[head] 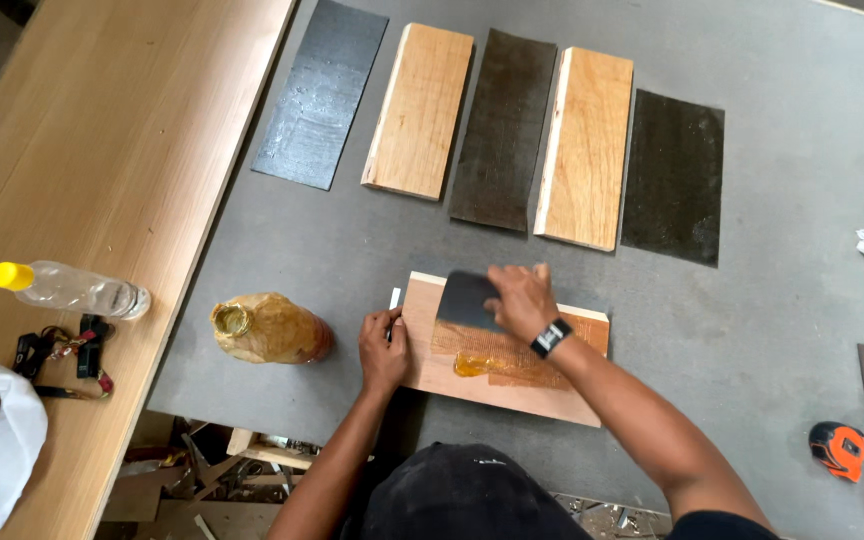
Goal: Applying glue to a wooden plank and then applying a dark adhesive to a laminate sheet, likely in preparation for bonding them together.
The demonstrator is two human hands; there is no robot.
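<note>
A clear bottle with a yellow cap lay on the wooden bench at the far left. A glue bottle lay on the grey worktop. The left hand curled over the left edge of the board, steadying it. The right hand was closed on a dark spreader, pressed flat on the board just above an amber glue smear. A tape measure sat far right.

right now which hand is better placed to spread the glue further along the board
Right. The right hand already holds the dark spreader on the board, just above the amber glue. The left hand only grips the board's left edge, steadying it.
</note>
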